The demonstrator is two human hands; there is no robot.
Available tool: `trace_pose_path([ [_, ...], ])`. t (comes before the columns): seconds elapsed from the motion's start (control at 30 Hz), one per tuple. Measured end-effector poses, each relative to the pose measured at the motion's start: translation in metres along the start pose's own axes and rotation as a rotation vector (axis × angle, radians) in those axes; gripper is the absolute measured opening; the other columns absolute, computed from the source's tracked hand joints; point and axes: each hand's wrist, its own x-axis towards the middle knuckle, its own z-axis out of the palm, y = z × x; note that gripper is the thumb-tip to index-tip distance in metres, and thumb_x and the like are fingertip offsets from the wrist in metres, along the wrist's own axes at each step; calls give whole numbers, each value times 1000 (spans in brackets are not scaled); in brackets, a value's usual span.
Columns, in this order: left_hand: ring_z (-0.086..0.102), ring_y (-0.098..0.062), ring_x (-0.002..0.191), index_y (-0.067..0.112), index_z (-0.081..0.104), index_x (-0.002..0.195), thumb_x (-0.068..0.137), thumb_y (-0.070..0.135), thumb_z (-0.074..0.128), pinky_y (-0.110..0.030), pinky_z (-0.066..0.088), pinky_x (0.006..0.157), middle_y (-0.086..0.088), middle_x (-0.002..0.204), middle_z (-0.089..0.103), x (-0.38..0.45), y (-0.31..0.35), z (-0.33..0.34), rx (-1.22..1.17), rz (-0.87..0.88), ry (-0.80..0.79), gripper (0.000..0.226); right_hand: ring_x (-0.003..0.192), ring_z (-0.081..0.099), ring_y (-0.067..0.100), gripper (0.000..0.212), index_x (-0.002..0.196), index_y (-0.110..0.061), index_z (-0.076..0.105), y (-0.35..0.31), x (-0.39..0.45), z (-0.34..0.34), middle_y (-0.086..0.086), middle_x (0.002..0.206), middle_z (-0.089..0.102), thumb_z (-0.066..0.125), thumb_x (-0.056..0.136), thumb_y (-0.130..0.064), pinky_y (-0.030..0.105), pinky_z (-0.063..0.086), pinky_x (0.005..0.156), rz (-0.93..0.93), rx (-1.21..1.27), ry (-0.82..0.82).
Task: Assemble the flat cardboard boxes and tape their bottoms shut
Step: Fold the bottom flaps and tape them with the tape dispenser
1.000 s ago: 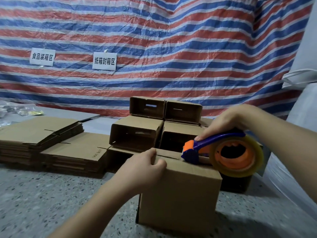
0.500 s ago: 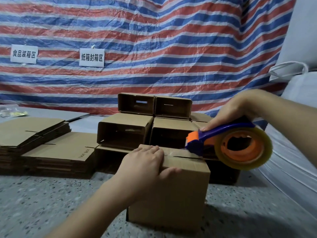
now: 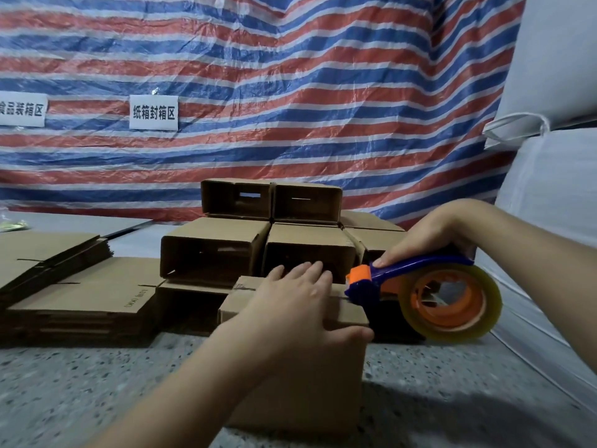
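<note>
A brown cardboard box [image 3: 300, 383] stands on the speckled floor in front of me, its folded flaps facing up. My left hand [image 3: 297, 305] lies flat across the top flaps with fingers spread and the thumb at the near right corner. My right hand [image 3: 433, 234] grips the blue handle of a tape dispenser [image 3: 420, 286] that has an orange head and a clear tape roll. The dispenser's head sits at the right edge of the box top.
Several assembled boxes [image 3: 213, 250] lie stacked on their sides just behind. Piles of flat cardboard [image 3: 77, 295] sit at the left. A striped tarp [image 3: 290, 92] with two white labels hangs behind. Large white sacks [image 3: 549, 221] fill the right side.
My left hand went from gripping the box's near edge to lying flat on the flaps. The dispenser has travelled right along the top seam to the box's right edge.
</note>
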Motion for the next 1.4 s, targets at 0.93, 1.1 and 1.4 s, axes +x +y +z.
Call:
trace_pose_path([
  [0.93,19,-20,149,44,13,152,82,82,19,-42,23,117,1,162,20,3,17,14,48,31,4,79,68,61,10,62,82,-24,60,62,90,133,-7,76,62,50,79,-85,29,52,60,-106,-222,735],
  [1.1,21,-20,148,43,16,152,81,83,17,-41,24,116,0,162,23,3,17,16,47,32,25,81,67,57,7,61,87,-28,52,77,115,190,-12,73,53,42,80,-87,25,50,58,-84,-160,780],
  [1.4,23,-22,148,41,19,151,84,81,20,-42,25,116,-1,160,26,3,16,17,70,45,38,78,95,63,19,86,110,-22,57,57,88,173,0,104,65,5,84,-84,37,47,83,-88,100,910],
])
